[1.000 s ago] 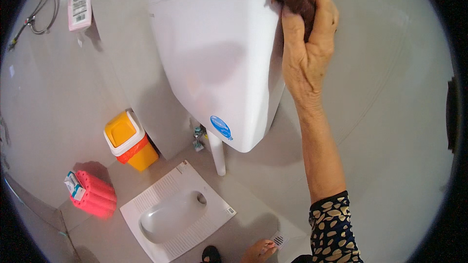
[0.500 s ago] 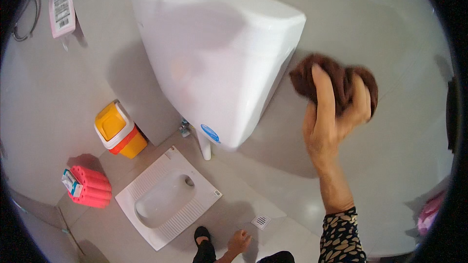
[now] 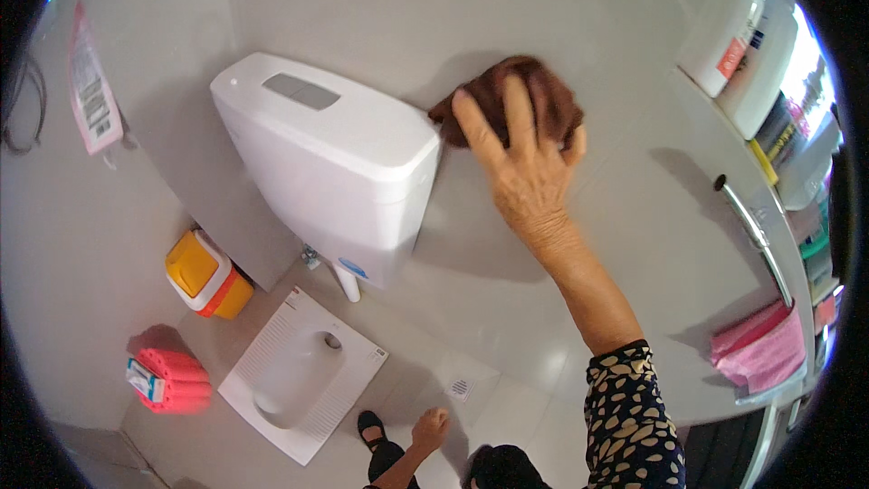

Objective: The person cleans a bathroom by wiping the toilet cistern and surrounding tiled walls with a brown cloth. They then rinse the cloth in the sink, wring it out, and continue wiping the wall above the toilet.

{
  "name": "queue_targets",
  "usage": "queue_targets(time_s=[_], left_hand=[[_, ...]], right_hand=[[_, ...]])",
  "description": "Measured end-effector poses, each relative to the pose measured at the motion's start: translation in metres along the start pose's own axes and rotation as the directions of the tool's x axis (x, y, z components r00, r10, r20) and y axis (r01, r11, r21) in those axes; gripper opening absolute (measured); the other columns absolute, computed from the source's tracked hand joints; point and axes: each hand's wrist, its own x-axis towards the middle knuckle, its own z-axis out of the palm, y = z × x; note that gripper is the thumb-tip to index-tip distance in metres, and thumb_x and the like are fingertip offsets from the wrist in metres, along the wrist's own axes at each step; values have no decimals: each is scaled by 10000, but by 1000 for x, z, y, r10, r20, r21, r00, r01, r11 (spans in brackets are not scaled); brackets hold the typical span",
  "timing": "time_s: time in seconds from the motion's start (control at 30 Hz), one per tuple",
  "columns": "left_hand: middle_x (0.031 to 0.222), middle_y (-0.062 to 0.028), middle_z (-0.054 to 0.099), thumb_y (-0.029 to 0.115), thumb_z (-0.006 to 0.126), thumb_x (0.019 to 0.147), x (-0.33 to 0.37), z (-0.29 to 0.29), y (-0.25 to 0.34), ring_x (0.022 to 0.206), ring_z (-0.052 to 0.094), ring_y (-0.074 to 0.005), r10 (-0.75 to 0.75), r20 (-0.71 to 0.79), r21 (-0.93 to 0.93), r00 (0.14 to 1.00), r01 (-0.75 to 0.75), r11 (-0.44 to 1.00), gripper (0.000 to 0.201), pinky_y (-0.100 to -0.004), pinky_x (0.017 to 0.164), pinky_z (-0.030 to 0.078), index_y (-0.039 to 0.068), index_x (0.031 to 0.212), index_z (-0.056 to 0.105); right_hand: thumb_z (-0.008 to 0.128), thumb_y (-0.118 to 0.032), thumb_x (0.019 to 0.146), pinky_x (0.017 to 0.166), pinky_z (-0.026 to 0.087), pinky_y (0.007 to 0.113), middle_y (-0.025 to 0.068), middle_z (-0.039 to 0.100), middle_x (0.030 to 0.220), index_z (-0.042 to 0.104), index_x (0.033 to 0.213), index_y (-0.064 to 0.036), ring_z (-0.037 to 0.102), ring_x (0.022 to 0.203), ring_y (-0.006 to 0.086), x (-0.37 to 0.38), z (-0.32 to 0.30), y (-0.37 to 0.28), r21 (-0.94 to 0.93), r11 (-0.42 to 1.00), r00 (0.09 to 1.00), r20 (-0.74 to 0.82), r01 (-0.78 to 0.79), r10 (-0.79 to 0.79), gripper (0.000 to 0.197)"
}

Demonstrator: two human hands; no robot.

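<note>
My right hand (image 3: 534, 177), in a dark sleeve with pale spots, presses a crumpled brown cloth (image 3: 500, 95) to the grey wall. Its fingers are spread over the cloth, whose edge lies close to the right end of the white toilet cistern (image 3: 317, 154). Low in the picture my left hand (image 3: 430, 430) hangs in a loose fist above the floor, with nothing visible in it.
A squat toilet pan (image 3: 303, 376) lies in the floor below the cistern, near a drain (image 3: 461, 388). To the left stand a yellow-and-white bin (image 3: 206, 272) and a red container (image 3: 176, 382). Rightward are a metal bar (image 3: 744, 213), pink towel (image 3: 765, 349) and shelved bottles (image 3: 724, 32).
The right hand and cloth now lie by the cistern's upper right corner, higher along the wall. The view has shifted, showing the cistern's top and the shelf at right.
</note>
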Motion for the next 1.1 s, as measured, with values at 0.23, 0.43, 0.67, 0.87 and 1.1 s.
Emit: queue_targets(time_s=[0.23,0.43,0.67,0.87,1.1], left_hand=[[881,-124,597,210,624,857,7,-53,82,807,606,-277,157,107,-69,982,-150,986,266,-375,695,484,52,1051,534],[887,-111,603,189,638,837,-1,-85,110,780,611,-275,162,349,-13,923,-168,986,262,-374,687,491,66,1042,530],[918,-122,609,184,642,843,1,-117,144,770,629,-236,72,460,124,885,-145,982,264,-341,684,498,41,1042,546],[893,-100,615,183,653,821,4,-90,162,773,624,-238,28,358,199,933,-105,974,243,-341,671,493,66,1016,566],[880,-94,628,182,655,814,-36,-29,142,778,612,-218,-114,434,178,894,39,983,253,-327,701,491,54,1019,583]], right_hand=[[665,-206,731,948,304,403,44,549,1189,608,1168,-294,513,1086,218,-47,-47,52,25,1000,992,128,-9,5,449],[601,-285,756,917,325,376,-14,553,1151,593,1160,-356,530,1050,182,-96,-92,101,-116,987,977,169,-115,134,410],[668,-182,706,889,396,451,70,493,1118,609,1093,-295,518,1025,276,-167,-140,151,-227,953,957,159,-202,241,408],[659,-139,724,923,393,477,123,453,1202,579,1155,-247,512,1055,302,-280,-149,182,-274,916,919,182,-294,349,451],[528,-21,775,871,437,412,146,481,1204,519,1227,-120,492,1087,312,-424,-190,159,-168,796,616,548,-581,566,462]])
